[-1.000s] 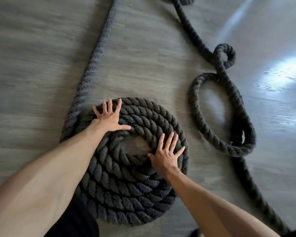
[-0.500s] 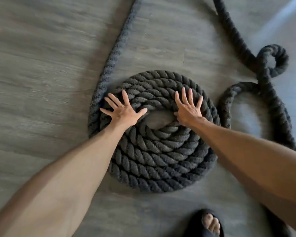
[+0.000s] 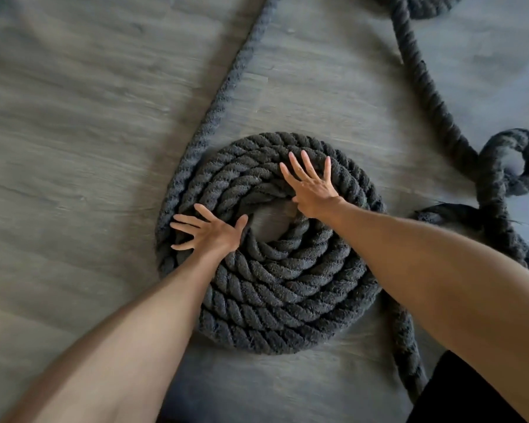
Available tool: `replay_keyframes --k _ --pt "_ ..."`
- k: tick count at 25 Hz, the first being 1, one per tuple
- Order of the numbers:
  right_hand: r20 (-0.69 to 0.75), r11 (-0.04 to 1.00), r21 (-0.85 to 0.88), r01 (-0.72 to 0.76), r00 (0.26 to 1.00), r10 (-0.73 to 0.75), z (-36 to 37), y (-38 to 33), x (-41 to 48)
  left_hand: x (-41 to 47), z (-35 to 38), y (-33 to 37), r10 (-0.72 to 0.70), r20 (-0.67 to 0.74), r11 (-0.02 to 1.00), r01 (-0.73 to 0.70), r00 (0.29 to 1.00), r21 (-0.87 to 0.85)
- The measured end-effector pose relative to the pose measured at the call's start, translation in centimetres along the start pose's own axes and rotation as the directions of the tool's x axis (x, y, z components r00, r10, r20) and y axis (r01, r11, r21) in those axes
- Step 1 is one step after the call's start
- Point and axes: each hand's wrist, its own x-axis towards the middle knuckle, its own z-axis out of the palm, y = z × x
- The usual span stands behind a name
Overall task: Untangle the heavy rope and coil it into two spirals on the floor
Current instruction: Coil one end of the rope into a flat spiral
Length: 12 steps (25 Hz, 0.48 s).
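My left hand (image 3: 209, 233) lay flat on the rope spiral (image 3: 281, 288), down on the floor (image 3: 74, 148), fingers (image 3: 185, 219) splayed, gripping nothing. My right hand (image 3: 312, 190) spread likewise just past the centre gap (image 3: 272, 221). I reckoned even downward pressure while rotating would hold the turns tight, feeding the loose strand (image 3: 223, 96) beyond in snugly.

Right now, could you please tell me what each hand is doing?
Left hand: open, fingers spread, pressing flat on the rope coil.
Right hand: open, fingers spread, pressing flat on the same coil.
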Motion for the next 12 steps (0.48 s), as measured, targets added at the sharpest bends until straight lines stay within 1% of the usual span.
replay_keyframes --k 1,2,3,4,5,6,7,8,9,10,11,12 --pt "-0.026 1.0 0.004 -0.002 1.0 0.002 -0.1 -0.2 -0.2 0.1 -0.5 0.3 0.022 -0.015 0.999 -0.021 1.0 0.029" --pt "-0.055 0.998 0.047 -0.036 0.998 0.039 -0.1 -0.6 -0.7 0.4 -1.3 0.9 0.113 -0.062 0.99 -0.108 0.992 0.089" --pt "-0.078 0.984 0.132 -0.122 0.988 0.133 0.2 -1.5 -1.8 0.6 -2.2 1.7 0.268 -0.101 0.952 -0.248 0.958 0.179" --pt "-0.085 0.926 0.268 -0.266 0.951 0.298 1.2 -2.7 -3.4 1.0 -3.2 3.1 0.442 -0.112 0.871 -0.396 0.89 0.292" --pt "-0.064 0.813 0.394 -0.428 0.87 0.489 2.4 -4.1 -4.9 1.6 -4.3 4.9 0.578 -0.102 0.771 -0.5 0.81 0.394" --pt "0.02 0.666 0.496 -0.558 0.774 0.633 3.3 -5.6 -6.5 2.0 -5.6 6.9 0.652 -0.058 0.688 -0.557 0.756 0.465" --pt "0.115 0.554 0.543 -0.631 0.71 0.695 3.9 -6.8 -7.6 2.4 -6.8 8.9 0.687 0.005 0.619 -0.588 0.727 0.521" --pt "0.165 0.515 0.542 -0.664 0.685 0.71 4.5 -7.3 -8.2 2.9 -7.7 10.7 0.699 0.072 0.561 -0.608 0.711 0.561" --pt "0.17 0.521 0.523 -0.675 0.681 0.712 5.0 -7.2 -8.1 3.6 -8.4 12.4 0.698 0.139 0.514 -0.626 0.703 0.587" --pt "0.164 0.541 0.506 -0.672 0.691 0.704 4.8 -6.7 -7.6 4.3 -9.0 13.4 0.681 0.196 0.489 -0.637 0.706 0.596" --pt "0.158 0.561 0.497 -0.662 0.705 0.691 4.5 -6.0 -6.7 4.9 -9.7 13.7 0.659 0.233 0.485 -0.641 0.715 0.594" --pt "0.156 0.587 0.487 -0.646 0.726 0.669 4.0 -5.1 -5.7 5.4 -10.3 13.9 0.642 0.24 0.493 -0.631 0.728 0.599"
